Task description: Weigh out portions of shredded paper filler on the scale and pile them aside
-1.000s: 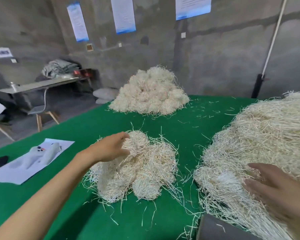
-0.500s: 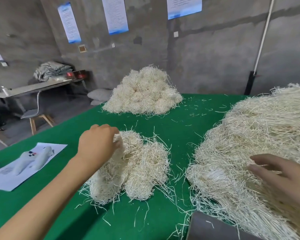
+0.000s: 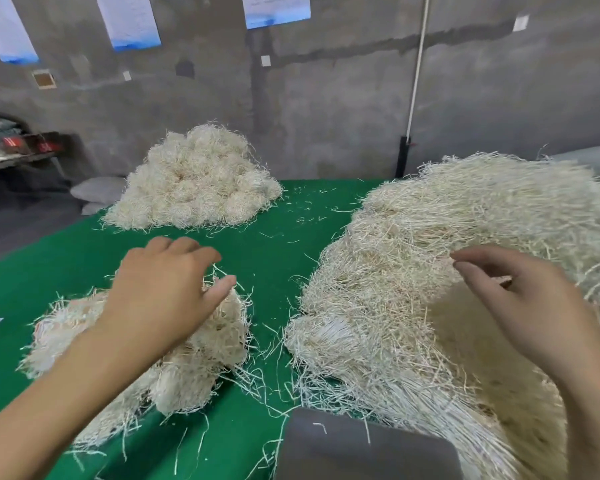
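Both hands have lifted since a moment ago: the left hand (image 3: 163, 296) has let go of its clump and the right hand (image 3: 520, 306) has risen off the heap. The green table (image 3: 274, 258) carries a big loose heap of shredded paper (image 3: 447, 237) at right, a mound of balled portions (image 3: 194, 181) at upper left, a small pile (image 3: 222, 337) at lower left and a grey scale plate (image 3: 361, 448) at the bottom edge. Both hands' fingers are loosely spread, holding nothing.

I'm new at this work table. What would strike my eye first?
A huge mound of loose cream shredded paper fills the right of the green-covered table, the right hand over it. A neat heap of balled portions sits at the far edge; a smaller heap lies under the left hand.
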Action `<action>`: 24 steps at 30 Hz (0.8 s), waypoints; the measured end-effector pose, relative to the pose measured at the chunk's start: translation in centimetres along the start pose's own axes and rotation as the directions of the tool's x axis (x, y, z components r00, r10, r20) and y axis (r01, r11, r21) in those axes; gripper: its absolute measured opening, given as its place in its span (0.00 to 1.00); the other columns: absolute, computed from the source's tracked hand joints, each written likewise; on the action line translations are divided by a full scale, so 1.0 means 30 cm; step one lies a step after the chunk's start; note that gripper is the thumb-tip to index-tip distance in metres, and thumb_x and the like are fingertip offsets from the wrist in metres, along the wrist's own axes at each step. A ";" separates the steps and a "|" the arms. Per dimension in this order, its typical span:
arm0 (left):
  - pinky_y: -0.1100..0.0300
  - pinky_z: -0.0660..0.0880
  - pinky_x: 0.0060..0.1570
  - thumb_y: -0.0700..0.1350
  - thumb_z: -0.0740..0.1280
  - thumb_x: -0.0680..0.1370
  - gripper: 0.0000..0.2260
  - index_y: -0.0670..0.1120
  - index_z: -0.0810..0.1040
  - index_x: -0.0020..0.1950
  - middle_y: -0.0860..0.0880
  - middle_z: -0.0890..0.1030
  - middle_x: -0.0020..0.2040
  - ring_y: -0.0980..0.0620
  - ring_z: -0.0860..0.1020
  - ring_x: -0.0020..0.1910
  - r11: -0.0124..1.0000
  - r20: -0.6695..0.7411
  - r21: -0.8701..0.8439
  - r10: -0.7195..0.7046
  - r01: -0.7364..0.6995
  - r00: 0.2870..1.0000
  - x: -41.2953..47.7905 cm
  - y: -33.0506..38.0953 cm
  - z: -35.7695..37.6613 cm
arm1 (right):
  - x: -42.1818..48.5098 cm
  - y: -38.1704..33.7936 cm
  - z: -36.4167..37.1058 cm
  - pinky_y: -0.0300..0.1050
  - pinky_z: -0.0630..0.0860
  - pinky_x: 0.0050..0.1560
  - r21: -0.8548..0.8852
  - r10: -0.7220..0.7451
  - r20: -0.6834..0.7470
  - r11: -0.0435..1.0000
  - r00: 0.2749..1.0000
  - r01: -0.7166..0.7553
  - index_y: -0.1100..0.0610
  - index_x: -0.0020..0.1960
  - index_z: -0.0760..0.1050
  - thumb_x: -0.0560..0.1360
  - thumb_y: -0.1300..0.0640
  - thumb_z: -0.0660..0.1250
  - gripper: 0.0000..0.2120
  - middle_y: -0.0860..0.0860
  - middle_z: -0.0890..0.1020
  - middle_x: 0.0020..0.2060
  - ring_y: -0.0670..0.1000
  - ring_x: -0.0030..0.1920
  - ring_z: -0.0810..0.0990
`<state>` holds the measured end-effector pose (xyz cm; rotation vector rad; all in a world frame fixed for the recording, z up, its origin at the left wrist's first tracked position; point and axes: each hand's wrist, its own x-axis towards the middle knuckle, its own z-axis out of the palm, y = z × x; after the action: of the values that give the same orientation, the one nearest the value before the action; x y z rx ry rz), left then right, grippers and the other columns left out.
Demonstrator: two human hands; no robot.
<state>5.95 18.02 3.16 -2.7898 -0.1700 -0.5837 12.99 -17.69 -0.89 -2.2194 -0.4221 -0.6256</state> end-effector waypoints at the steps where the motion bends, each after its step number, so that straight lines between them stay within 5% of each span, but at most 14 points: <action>1: 0.50 0.75 0.55 0.66 0.56 0.77 0.24 0.55 0.78 0.64 0.52 0.80 0.60 0.47 0.76 0.57 0.997 0.018 -0.052 0.050 -0.049 0.999 0.021 0.058 -0.006 | -0.004 0.005 -0.012 0.33 0.67 0.41 -0.013 0.007 -0.023 1.000 1.000 -0.008 0.37 0.52 0.77 0.77 0.51 0.66 0.08 0.30 0.79 0.45 0.27 0.47 0.75; 3: 0.51 0.73 0.61 0.66 0.55 0.77 0.24 0.57 0.75 0.66 0.55 0.79 0.63 0.51 0.75 0.61 0.961 0.060 -0.224 0.177 -0.160 0.982 0.068 0.185 -0.002 | -0.010 0.018 -0.038 0.33 0.67 0.40 -0.081 0.038 0.003 0.996 0.999 -0.037 0.37 0.54 0.76 0.77 0.50 0.67 0.09 0.33 0.81 0.48 0.30 0.44 0.76; 6: 0.51 0.71 0.66 0.63 0.60 0.78 0.22 0.56 0.72 0.69 0.55 0.76 0.66 0.54 0.73 0.65 0.854 0.111 -0.436 0.363 -0.283 0.925 0.123 0.385 0.028 | -0.030 0.060 -0.063 0.30 0.69 0.43 -0.357 0.260 0.321 0.924 0.911 -0.138 0.35 0.69 0.66 0.75 0.42 0.68 0.24 0.43 0.77 0.64 0.41 0.53 0.78; 8: 0.51 0.71 0.67 0.62 0.62 0.78 0.23 0.56 0.70 0.71 0.55 0.75 0.68 0.54 0.73 0.66 0.781 0.125 -0.534 0.451 -0.323 0.884 0.148 0.503 0.053 | -0.045 0.080 -0.055 0.43 0.72 0.63 -0.500 0.456 0.491 0.845 0.742 -0.189 0.33 0.75 0.51 0.73 0.41 0.71 0.39 0.45 0.63 0.76 0.54 0.72 0.67; 10: 0.53 0.70 0.66 0.61 0.65 0.77 0.27 0.55 0.66 0.74 0.54 0.74 0.69 0.53 0.72 0.66 0.725 0.135 -0.600 0.509 -0.339 0.850 0.173 0.603 0.070 | -0.044 0.093 -0.034 0.57 0.65 0.72 -0.477 0.519 0.521 0.836 0.677 -0.273 0.38 0.76 0.51 0.72 0.50 0.73 0.42 0.48 0.60 0.76 0.58 0.76 0.58; 13: 0.52 0.68 0.67 0.63 0.69 0.74 0.38 0.54 0.56 0.78 0.51 0.68 0.74 0.51 0.69 0.70 0.667 0.164 -0.682 0.539 -0.299 0.826 0.203 0.708 0.089 | -0.014 0.123 -0.002 0.42 0.79 0.54 -0.395 0.466 0.434 0.868 0.771 -0.301 0.45 0.66 0.69 0.75 0.60 0.69 0.23 0.50 0.77 0.58 0.48 0.58 0.77; 16: 0.51 0.72 0.65 0.64 0.71 0.71 0.41 0.62 0.52 0.77 0.52 0.67 0.75 0.52 0.71 0.69 0.505 0.178 -0.850 0.544 -0.151 0.820 0.216 0.756 0.117 | 0.006 0.114 -0.001 0.31 0.74 0.28 -0.199 0.355 0.283 0.931 0.891 -0.307 0.36 0.49 0.72 0.75 0.57 0.71 0.16 0.44 0.79 0.45 0.43 0.37 0.80; 19: 0.64 0.80 0.47 0.61 0.71 0.72 0.33 0.62 0.60 0.73 0.60 0.73 0.64 0.67 0.79 0.52 0.276 0.183 -0.960 0.521 0.038 0.834 0.205 0.750 0.133 | 0.011 0.084 0.010 0.31 0.75 0.27 0.057 0.198 0.156 0.976 0.968 -0.209 0.30 0.47 0.73 0.73 0.53 0.74 0.18 0.36 0.79 0.43 0.38 0.40 0.81; 22: 0.57 0.82 0.44 0.51 0.69 0.77 0.15 0.56 0.74 0.63 0.53 0.81 0.55 0.60 0.82 0.46 0.179 0.136 -0.982 0.417 0.066 0.899 0.214 0.708 0.144 | 0.016 0.067 0.023 0.28 0.76 0.38 0.348 0.098 0.175 0.925 0.980 -0.155 0.29 0.57 0.74 0.70 0.50 0.76 0.22 0.38 0.80 0.52 0.34 0.48 0.80; 24: 0.61 0.80 0.45 0.50 0.66 0.79 0.09 0.56 0.76 0.59 0.57 0.82 0.54 0.64 0.81 0.48 0.120 0.108 -0.990 0.323 0.072 0.940 0.220 0.663 0.137 | 0.015 0.072 0.021 0.31 0.78 0.46 0.450 0.057 0.222 0.880 0.973 -0.154 0.29 0.62 0.71 0.69 0.46 0.76 0.26 0.38 0.81 0.57 0.35 0.53 0.80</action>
<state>16.91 0.69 -2.77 -4.1725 0.7519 -0.1470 14.60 -18.54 -2.28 -1.8294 -0.4921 -0.2044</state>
